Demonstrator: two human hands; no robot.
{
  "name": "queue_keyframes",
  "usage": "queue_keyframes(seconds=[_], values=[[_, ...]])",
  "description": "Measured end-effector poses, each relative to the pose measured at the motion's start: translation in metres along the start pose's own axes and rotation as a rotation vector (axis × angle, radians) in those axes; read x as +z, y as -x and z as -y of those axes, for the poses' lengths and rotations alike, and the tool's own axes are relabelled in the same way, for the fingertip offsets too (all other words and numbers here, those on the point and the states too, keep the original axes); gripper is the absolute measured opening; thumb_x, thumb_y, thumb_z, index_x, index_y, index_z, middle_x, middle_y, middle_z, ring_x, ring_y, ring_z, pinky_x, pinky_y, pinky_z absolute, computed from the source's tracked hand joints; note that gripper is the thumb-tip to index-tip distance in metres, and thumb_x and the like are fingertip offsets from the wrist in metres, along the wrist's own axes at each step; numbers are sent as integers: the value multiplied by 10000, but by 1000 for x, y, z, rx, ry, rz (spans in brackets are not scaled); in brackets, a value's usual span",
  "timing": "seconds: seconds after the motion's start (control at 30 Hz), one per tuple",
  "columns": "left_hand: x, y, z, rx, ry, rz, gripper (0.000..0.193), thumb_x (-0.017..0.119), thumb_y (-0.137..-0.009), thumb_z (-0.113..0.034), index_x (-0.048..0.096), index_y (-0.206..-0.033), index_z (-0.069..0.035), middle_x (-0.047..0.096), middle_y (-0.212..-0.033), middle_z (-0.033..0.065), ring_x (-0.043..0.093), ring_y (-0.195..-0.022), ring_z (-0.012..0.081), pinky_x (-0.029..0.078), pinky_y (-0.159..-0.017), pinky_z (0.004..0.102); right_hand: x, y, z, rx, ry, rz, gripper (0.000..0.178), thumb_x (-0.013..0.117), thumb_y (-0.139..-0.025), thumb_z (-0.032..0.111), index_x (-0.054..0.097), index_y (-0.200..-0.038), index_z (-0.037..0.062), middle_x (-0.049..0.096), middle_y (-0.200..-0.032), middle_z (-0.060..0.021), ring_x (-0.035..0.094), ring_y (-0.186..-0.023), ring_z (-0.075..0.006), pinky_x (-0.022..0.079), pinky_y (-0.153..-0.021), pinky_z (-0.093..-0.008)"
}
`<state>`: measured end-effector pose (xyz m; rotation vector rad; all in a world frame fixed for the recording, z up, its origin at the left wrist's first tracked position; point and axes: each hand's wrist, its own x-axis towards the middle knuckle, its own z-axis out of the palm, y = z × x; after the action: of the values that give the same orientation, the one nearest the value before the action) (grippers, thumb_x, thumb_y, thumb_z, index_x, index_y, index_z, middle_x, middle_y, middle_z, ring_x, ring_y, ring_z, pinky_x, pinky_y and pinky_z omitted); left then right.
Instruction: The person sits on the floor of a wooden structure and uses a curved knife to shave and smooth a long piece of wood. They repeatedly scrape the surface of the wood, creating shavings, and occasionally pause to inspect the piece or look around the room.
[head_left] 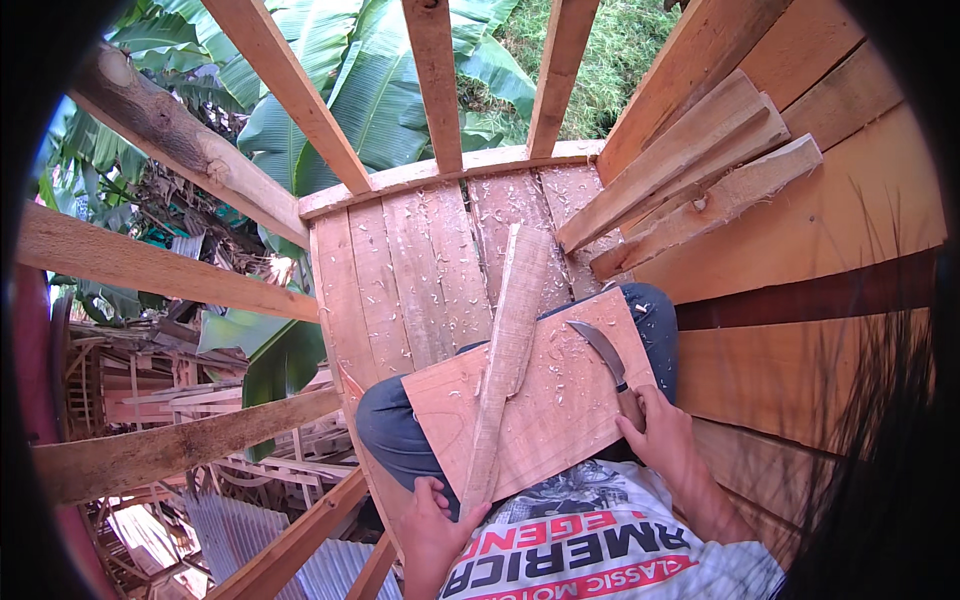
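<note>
Wooden stick (pixel 503 350) is lying slantwise over a flat board (pixel 570 430) that sits across the person's lap, its far end poking out past the board's edge above the plank floor (pixel 375 275). Can't tell whether that far end touches anything. Looks to me like the board is there as a makeshift work surface, giving the stick something flat to rest on and keeping the blade away from the legs (pixel 385 425).

Left hand (pixel 440 530) is down at the near end of the stick. Its fingers are curled a bit off to the side and the thumb stands apart from them, right up at the wood. Probably there to steady that end, but I can't tell if it's actually gripping.

Right hand (pixel 662 438) has its fingers clamped around the handle of a curved knife (pixel 604 350), with the blade over the board and pointing away from the body, clear of the stick. Seems a sensible way to hold it, edge well apart from the other hand.

Curly shavings (pixel 505 190) are all over the floor and some on the board. More rough lumber (pixel 680 165) leans off to the right, I'd guess parked there to stay within reach.
</note>
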<state>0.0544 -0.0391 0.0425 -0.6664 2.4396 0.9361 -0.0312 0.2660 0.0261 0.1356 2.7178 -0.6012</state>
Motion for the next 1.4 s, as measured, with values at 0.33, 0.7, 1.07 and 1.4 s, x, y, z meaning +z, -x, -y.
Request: queue_keyframes(seconds=[0.33,0.7,1.07,1.4], values=[[15,5,25,130,-58,51,497,774,-739,-385,499,-936,-21,570,-578,171,624,-561,339,478,-527,420,5,-36,0,-19,-687,84,241,620,-856,138,520,-1032,8,585,-707,-98,558,-661,-143,436,-607,-311],[26,10,33,84,282,38,361,595,-906,-331,571,-883,29,549,-574,207,641,-591,368,456,-531,412,6,-45,44,-355,-513,84,212,673,-858,194,596,-906,2,515,-568,-87,521,-484,-192,407,-494,-326],[56,7,75,211,215,-27,439,590,-887,-427,567,-889,12,552,-603,263,610,-646,469,454,-527,481,8,-54,50,-380,-25,81,411,637,-851,425,624,-726,34,598,-587,-147,615,-562,-337,480,-540,-418],[61,7,88,101,221,17,512,565,-886,-497,564,-915,14,560,-646,299,598,-694,496,449,-550,503,-6,-81,28,-105,68,-319,451,638,-841,482,644,-664,67,611,-557,-109,629,-529,-302,489,-497,-409]])
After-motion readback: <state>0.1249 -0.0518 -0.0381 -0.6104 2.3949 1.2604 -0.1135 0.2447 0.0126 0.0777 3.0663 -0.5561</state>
